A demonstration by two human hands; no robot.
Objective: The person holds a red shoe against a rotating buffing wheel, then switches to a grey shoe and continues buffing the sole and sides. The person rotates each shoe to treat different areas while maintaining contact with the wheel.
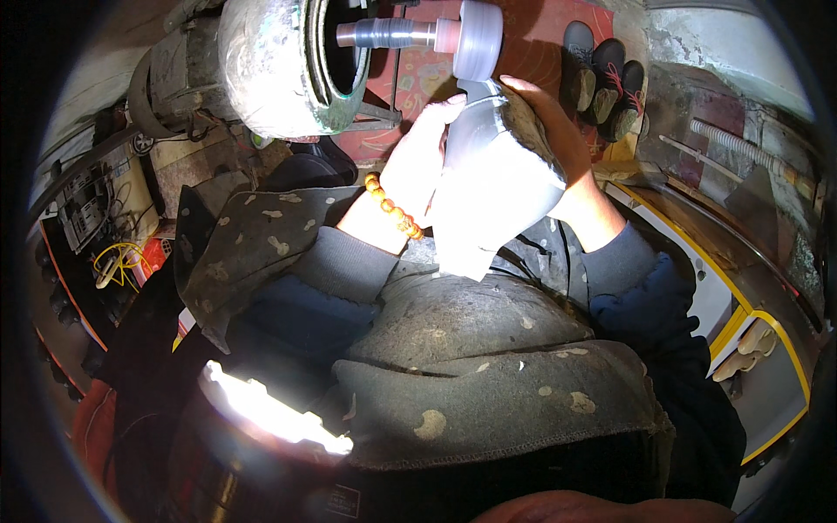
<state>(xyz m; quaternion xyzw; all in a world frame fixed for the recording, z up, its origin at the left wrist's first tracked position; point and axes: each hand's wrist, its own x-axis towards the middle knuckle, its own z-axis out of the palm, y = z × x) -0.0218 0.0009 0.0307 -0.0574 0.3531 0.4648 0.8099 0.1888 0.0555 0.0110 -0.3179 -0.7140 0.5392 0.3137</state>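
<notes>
The grey boot upper (pixel 495 179) is grasped from both sides by the left hand (pixel 423 157) and the right hand (pixel 562 131), presumably for steadiness. Its narrow end is held up at the spinning abrasive wheel (pixel 479 44), seemingly to present that edge; contact cannot be confirmed.

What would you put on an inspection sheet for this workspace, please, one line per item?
Surface: red patterned covering beyond the hands.
Job's things: pale boot-shaped piece, its far end at or very near a blurred grey wheel on a metal shaft; contact unclear.
Clutter: three dark shoes to the right of the wheel.
Hands: left hand and right hand grip the piece from opposite sides.
Cables: looped yellow cord at far left.
Surroundings: worn machine housing at upper left; corrugated hose at right.
</notes>
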